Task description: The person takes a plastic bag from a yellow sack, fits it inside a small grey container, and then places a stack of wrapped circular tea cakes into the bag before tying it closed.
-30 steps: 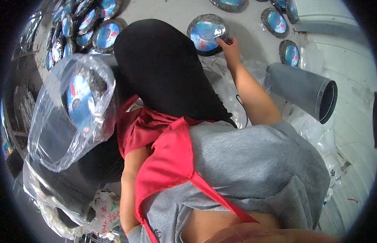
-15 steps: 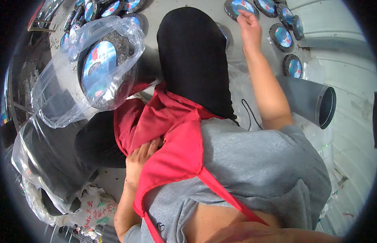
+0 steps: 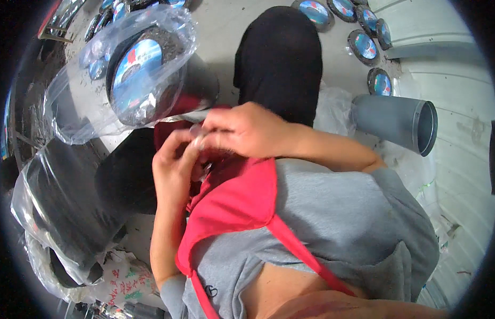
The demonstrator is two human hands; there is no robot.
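A: In the head view, how are the hands standing?

B: The left hand [image 3: 173, 159] and the right hand [image 3: 255, 127] are meeting above the red apron [image 3: 234, 199], with fingers bent and fingertips drawn together. A small pale item [image 3: 198, 141] is showing between them. Blur is hiding its kind; I cannot tell whether either hand is clamping on it.

A: What is lying around them?

B: Ahead and to the left, a clear plastic bag [image 3: 72, 114] is hanging slack around a blue-labelled round package [image 3: 143, 64] at the end of a grey cylinder [image 3: 202, 80]. On the right, another grey cylinder [image 3: 388, 119] is lying on its side.

A: Which faults could be developing from here?

B: In my judgement, three. With a weak pinch, the item could be slipping into the apron folds. With the film hanging slack, a forearm could be snagging it and dragging the package askew. With a bump from the right elbow, the cylinder on its side could be rolling.
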